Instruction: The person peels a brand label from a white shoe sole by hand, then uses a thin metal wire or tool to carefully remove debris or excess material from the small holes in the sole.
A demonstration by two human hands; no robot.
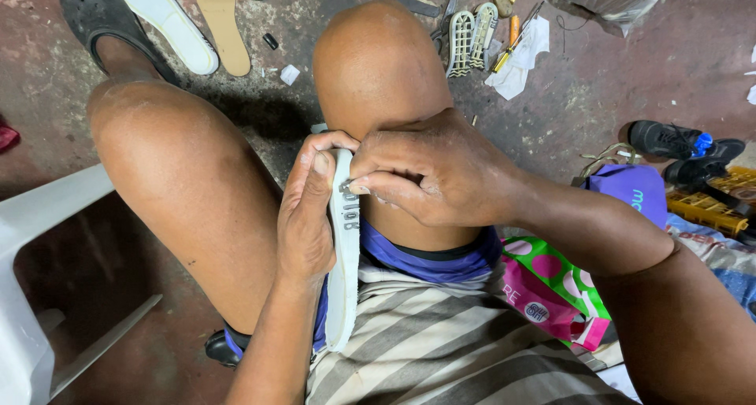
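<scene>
Striped shirt [441, 350] fills the bottom of the view, closest to the lens, with the white shoe sole [343, 247] lying on it and running up between the thighs. Sole's long axis runs 12 to 6, standing on edge, thin side facing the camera; its top end is wedged against the right knee [378, 58], bottom end resting on the shirt.

Left hand [307, 208] wraps the sole from 9 o'clock, thumb and fingers clamped around its upper part. Right hand [433, 172] comes in from 3 o'clock, fingertips pinched together right on the sole's top edge, touching it; a small thing may be pinched there, too tiny to tell. Both hands meet at the same upper end, the right one on top of the work point, the left just steadying.

Room: sole is boxed in by the left thigh [181, 192] at 9 and the right knee at 12 to 1. Free length only toward 6, along the shirt.

Outward: white plastic chair [39, 247] at 8. Black clog [102, 19] and two loose insoles [197, 23] on the floor at 11. Small hand tools and another pair of treaded soles [471, 35] at 12 to 1, beside a white rag [520, 58]. Black shoes [681, 145] and a purple bag [634, 188] at 3, green and pink bag [551, 287] at 4.
</scene>
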